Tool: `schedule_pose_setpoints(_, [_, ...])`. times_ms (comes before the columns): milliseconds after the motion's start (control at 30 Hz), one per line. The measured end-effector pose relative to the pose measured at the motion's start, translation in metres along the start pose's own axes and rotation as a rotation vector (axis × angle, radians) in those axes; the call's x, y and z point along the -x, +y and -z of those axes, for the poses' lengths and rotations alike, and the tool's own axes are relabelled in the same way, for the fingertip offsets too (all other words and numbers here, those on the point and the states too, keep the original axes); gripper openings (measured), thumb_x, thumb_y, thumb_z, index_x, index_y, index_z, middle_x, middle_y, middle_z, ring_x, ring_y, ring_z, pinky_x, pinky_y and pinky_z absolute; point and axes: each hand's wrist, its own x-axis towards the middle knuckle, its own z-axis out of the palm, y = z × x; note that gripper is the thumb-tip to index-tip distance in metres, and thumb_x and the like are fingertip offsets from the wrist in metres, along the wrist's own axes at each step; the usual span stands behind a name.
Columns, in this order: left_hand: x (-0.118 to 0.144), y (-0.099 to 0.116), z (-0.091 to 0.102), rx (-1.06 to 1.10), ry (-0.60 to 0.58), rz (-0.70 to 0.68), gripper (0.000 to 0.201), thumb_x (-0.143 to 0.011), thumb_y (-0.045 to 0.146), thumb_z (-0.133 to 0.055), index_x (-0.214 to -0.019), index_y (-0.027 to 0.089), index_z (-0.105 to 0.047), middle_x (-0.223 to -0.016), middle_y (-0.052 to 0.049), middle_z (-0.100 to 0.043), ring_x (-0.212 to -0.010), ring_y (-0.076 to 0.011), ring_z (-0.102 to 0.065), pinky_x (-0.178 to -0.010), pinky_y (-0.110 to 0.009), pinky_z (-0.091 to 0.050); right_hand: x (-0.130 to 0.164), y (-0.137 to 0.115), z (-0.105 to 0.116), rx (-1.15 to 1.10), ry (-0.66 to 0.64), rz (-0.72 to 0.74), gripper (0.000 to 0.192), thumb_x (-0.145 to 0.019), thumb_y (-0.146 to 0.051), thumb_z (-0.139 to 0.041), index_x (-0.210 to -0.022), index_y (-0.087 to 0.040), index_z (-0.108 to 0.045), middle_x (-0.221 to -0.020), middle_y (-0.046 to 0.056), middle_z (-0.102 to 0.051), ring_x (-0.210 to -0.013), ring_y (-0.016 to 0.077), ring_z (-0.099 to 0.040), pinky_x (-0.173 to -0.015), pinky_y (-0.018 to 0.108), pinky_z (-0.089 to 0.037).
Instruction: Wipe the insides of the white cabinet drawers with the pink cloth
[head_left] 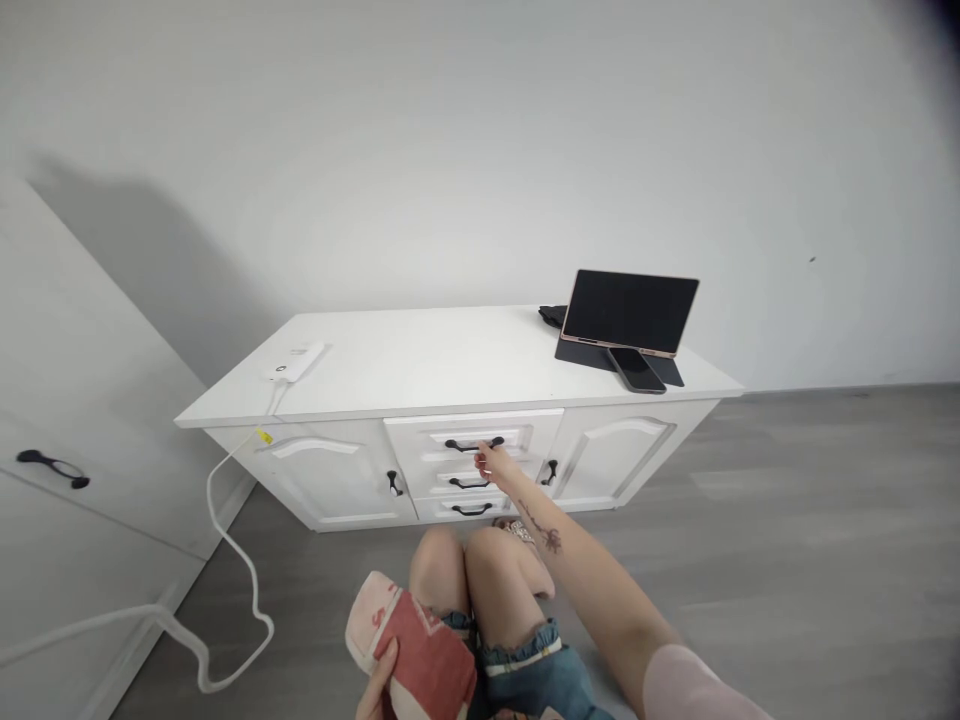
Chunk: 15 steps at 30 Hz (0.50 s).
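Note:
My right hand [495, 466] reaches forward to the top drawer [409, 437] of a white cabinet. Its fingers are curled round the right part of the black drawer handle [459, 446]. Whether that drawer is pulled out a little, I cannot tell. Low in the view, beside my bent knees, my left hand [380, 680] grips a folded red and white towel [431, 650]. The thumb lies over the towel's front, and the other fingers are hidden behind it. Below the held handle are two more drawers, each with a black handle [472, 510].
On the white cabinet top [420, 360] stand a dark tablet-like screen [630, 310], a phone [636, 370] and a white power strip [296, 365]. Its white cable [251, 580] loops down at the left. A white cupboard [67, 380] stands close on the left. Grey floor [787, 560] lies to the right.

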Motion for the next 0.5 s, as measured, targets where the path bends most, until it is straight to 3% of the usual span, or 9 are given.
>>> schedule_pose_setpoints(133, [0.001, 0.001, -0.002, 0.025, 0.010, -0.062, 0.046, -0.082, 0.014, -0.057, -0.127, 0.022, -0.056, -0.108, -0.011, -0.068, -0.115, -0.0305, -0.053, -0.107, -0.048, -0.031, -0.010, -0.005, 0.000, 0.039, 0.010, 0.001, 0.021, -0.087, -0.033, -0.052, -0.074, -0.019, -0.043, -0.059, -0.005, -0.051, -0.050, 0.0054, -0.047, -0.050, 0.018, -0.036])
schedule_pose_setpoints(300, [0.011, -0.004, -0.023, 0.063, 0.002, -0.200, 0.047, -0.083, 0.008, -0.052, -0.127, 0.023, -0.056, -0.105, -0.010, -0.071, -0.108, -0.0271, -0.060, -0.105, -0.045, -0.037, -0.015, 0.001, 0.003, 0.136, 0.063, 0.068, 0.026, -0.085, -0.042, -0.052, -0.077, -0.018, -0.047, -0.063, -0.002, -0.053, -0.052, 0.0068, -0.049, -0.047, 0.017, -0.033])
schedule_pose_setpoints(400, [0.021, -0.007, -0.029, 0.064, 0.020, -0.216, 0.049, -0.084, 0.007, -0.050, -0.130, 0.022, -0.053, -0.106, -0.011, -0.070, -0.105, -0.0264, -0.062, -0.105, -0.044, -0.037, -0.001, 0.020, 0.008, 0.222, 0.084, 0.138, 0.032, -0.083, -0.049, -0.051, -0.076, -0.017, -0.051, -0.062, 0.000, -0.054, -0.052, 0.0081, -0.049, -0.045, 0.018, -0.031])
schedule_pose_setpoints(500, [0.029, -0.011, -0.020, 0.066, 0.016, -0.211, 0.052, -0.084, 0.008, -0.051, -0.134, 0.021, -0.049, -0.106, -0.011, -0.070, -0.104, -0.0268, -0.062, -0.105, -0.043, -0.037, 0.037, 0.058, 0.018, 0.332, 0.057, 0.210, 0.038, -0.078, -0.053, -0.053, -0.065, -0.018, -0.052, -0.053, -0.001, -0.052, -0.049, 0.0104, -0.048, -0.046, 0.021, -0.034])
